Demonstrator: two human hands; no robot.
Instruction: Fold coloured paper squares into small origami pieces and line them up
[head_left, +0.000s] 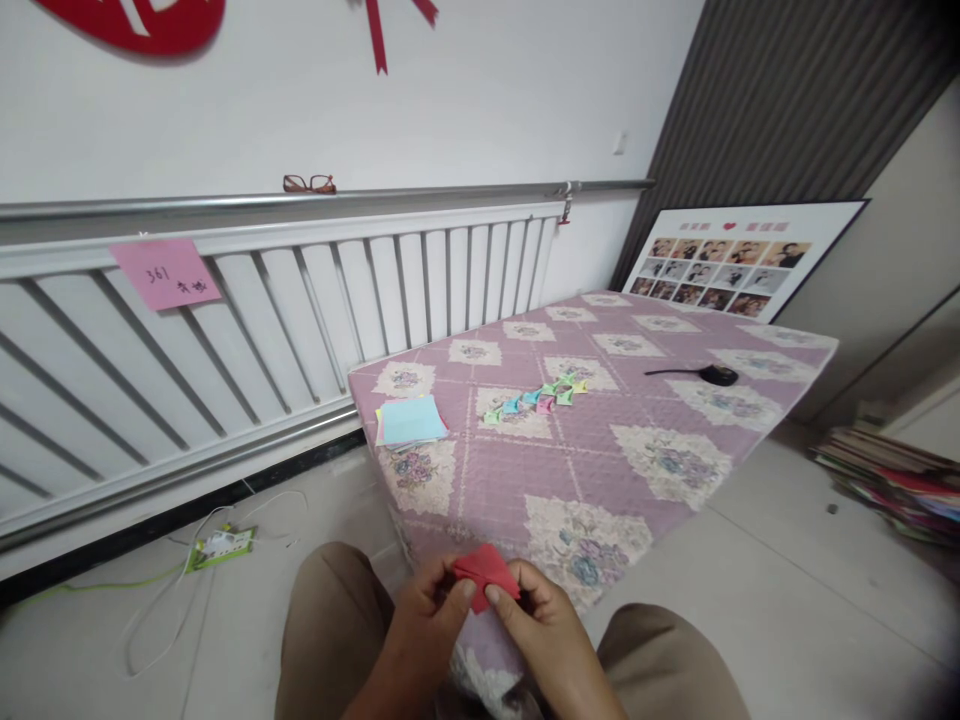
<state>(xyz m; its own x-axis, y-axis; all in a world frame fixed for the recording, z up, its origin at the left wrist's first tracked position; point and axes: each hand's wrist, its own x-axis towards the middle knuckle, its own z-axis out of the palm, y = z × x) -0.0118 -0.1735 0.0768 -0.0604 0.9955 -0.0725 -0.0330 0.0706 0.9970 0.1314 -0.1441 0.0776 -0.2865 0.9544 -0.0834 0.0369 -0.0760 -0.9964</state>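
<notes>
A small piece of folded red paper point(487, 570) is held between my two hands, over the near corner of the cloth-covered table. My left hand point(427, 620) pinches its left side, with the thumb on top and the fingers behind. On the right side my right hand point(551, 620) grips it the same way, and the thumb tips nearly meet at the middle. Farther up the table lie several small folded paper pieces point(546, 403) in green, blue, pink and yellow. A stack of coloured paper squares point(412, 420), light blue on top, rests near the table's left edge.
The table point(517, 480) wears a purple floral cloth. A black object with a thin handle point(716, 375) lies on its right side. Beyond stands a framed photo board point(720, 255). At left is a radiator point(277, 310) bearing a pink note point(166, 273); a power strip point(221, 547) lies on the floor.
</notes>
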